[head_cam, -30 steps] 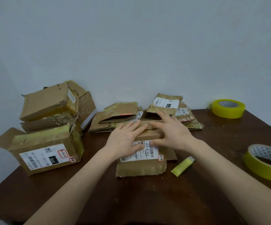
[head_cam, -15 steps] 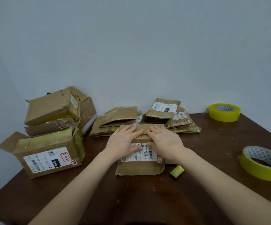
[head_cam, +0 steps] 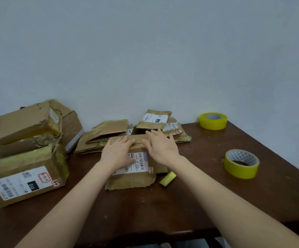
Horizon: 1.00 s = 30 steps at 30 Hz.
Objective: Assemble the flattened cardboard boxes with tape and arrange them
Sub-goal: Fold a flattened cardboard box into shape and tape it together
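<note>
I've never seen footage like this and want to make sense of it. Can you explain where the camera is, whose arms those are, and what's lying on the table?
There is no machine here. A person wears a camera on the head that looks forward and down, so the two bare arms reaching in are the wearer's own. The left hand and right hand lie flat with fingers straight, pressing on top of a small cardboard box with a shipping label. Neither hand grips anything. The box sits on a dark wooden table. At the left is a stack of assembled boxes, and behind the hands lies a pile of flattened boxes. On the right are two rolls of yellow tape: the near roll and the far roll by the wall. A small yellow scrap lies beside the box.
</note>
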### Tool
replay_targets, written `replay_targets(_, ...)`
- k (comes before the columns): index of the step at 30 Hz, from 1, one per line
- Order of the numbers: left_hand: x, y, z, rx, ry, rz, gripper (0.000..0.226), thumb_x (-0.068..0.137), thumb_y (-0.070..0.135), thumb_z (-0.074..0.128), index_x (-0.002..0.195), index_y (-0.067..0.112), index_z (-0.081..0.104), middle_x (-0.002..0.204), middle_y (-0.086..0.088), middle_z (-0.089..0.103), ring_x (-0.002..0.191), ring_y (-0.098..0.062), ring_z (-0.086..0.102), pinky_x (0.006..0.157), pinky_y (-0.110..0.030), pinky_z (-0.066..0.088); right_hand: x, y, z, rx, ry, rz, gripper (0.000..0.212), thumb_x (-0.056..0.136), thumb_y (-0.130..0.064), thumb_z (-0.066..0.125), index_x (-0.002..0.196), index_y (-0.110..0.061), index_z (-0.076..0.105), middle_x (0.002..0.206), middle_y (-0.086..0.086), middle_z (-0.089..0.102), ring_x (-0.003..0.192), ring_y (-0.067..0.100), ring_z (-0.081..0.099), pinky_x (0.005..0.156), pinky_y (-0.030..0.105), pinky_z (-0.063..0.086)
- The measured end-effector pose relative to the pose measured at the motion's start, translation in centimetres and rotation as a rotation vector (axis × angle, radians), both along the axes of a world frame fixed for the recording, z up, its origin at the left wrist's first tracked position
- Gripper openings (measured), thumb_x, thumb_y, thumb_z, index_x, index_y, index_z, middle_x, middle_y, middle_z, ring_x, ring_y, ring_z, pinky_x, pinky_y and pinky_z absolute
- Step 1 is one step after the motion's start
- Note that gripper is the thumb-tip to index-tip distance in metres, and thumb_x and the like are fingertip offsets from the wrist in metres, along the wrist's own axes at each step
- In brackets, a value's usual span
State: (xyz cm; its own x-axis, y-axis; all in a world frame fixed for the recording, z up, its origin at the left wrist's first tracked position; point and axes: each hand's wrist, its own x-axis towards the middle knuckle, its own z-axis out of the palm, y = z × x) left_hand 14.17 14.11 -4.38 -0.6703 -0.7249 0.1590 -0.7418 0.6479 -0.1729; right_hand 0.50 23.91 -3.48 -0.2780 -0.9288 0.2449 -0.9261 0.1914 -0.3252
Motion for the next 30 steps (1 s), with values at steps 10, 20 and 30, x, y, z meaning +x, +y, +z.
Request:
replay_targets(10, -2.2, 1.2, -0.4, 0.008, 0.013, 0.075, 0.075, 0.078, 0.045, 0.065, 0.139, 0.016, 0.033, 0.142, -0.006, 0.042, 0.129, -0.023, 0.042, 0.104, -0.04, 0.038, -9.4, 10.0, -3.2, 0.146, 0.02, -0.583, 0.056, 0.09, -0.021, 0.06, 0.14, -0.013, 0.037, 0.143, 0.011, 0.034, 0.132, 0.032, 0.034, 0.103, 0.042, 0.035)
replay_targets(20, 0.2, 1.5, -0.6, -0.03, 0.045, 0.01, 0.077, 0.083, 0.057, 0.056, 0.149, 0.034, 0.022, 0.157, 0.004, 0.021, 0.144, -0.019, 0.02, 0.117, -0.044, 0.014, -9.5, 10.0, -1.5, -0.056, -0.17, -0.454, 0.046, 0.092, -0.019, 0.053, 0.136, -0.021, 0.041, 0.131, 0.007, 0.056, 0.119, 0.03, 0.054, 0.09, 0.036, 0.044)
replay_targets(30, 1.6, -0.5, 0.8, 0.395, 0.647, -0.031, 0.042, 0.099, 0.017, 0.034, 0.14, 0.021, 0.043, 0.145, -0.004, 0.045, 0.132, -0.021, 0.041, 0.107, -0.034, 0.033, -1.3, -2.1, 8.6, -0.21, -0.543, 0.231, 0.029, 0.097, -0.013, 0.05, 0.121, -0.011, 0.066, 0.125, 0.006, 0.061, 0.106, 0.013, 0.052, 0.091, 0.027, 0.044)
